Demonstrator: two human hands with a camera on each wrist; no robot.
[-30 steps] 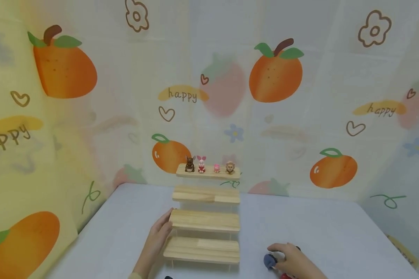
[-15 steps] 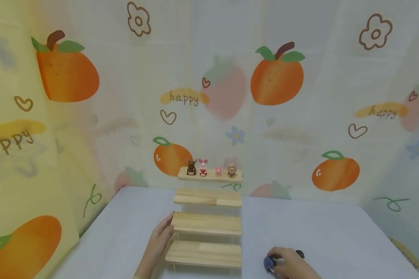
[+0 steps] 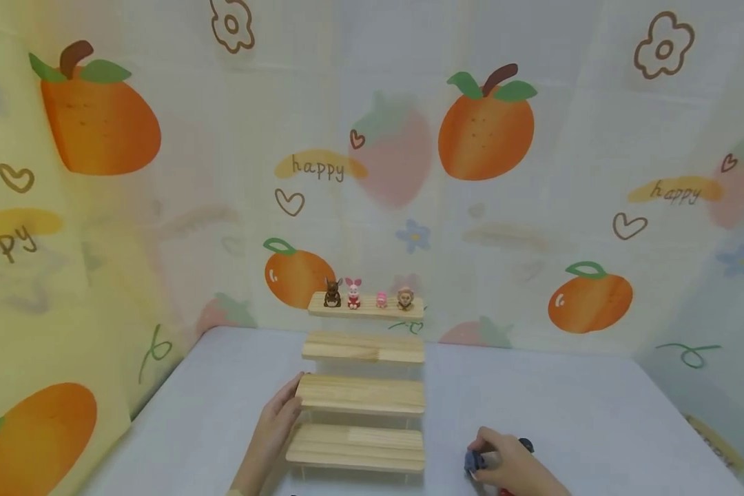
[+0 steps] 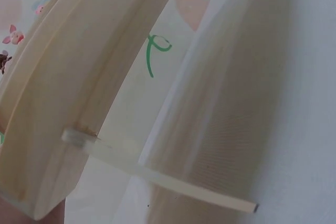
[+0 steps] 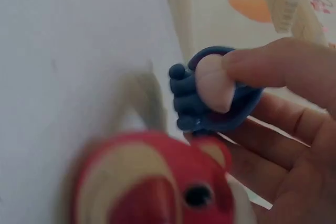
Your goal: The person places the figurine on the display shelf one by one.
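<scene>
My right hand (image 3: pixel 511 463) pinches a small blue figurine (image 3: pixel 473 461) between thumb and fingers, low at the right of the stepped wooden shelf (image 3: pixel 361 394). The right wrist view shows the blue figurine (image 5: pixel 188 95) with a pale oval patch under my thumb. A red bear figurine (image 5: pixel 147 174) with a cream face is close beside it, partly cut off. My left hand (image 3: pixel 275 420) holds the left end of the shelf's second board from the bottom. From the left wrist, the underside of a board (image 4: pixel 68 77) and a clear leg (image 4: pixel 168 181) fill much of the view.
Along the top board stand a brown kangaroo-like figurine (image 3: pixel 332 294), a pink-eared one (image 3: pixel 353 294), a small pink one (image 3: pixel 381 300) and a brown-and-tan one (image 3: pixel 405 298). A dark round object (image 3: pixel 526 444) lies behind my right hand. Fruit-printed cloth (image 3: pixel 397 220) surrounds the white table (image 3: pixel 533 386).
My right fingers have closed in on the blue figurine, which now shows turned and slightly farther left. The left hand keeps its place at the shelf. The head view has shifted a little.
</scene>
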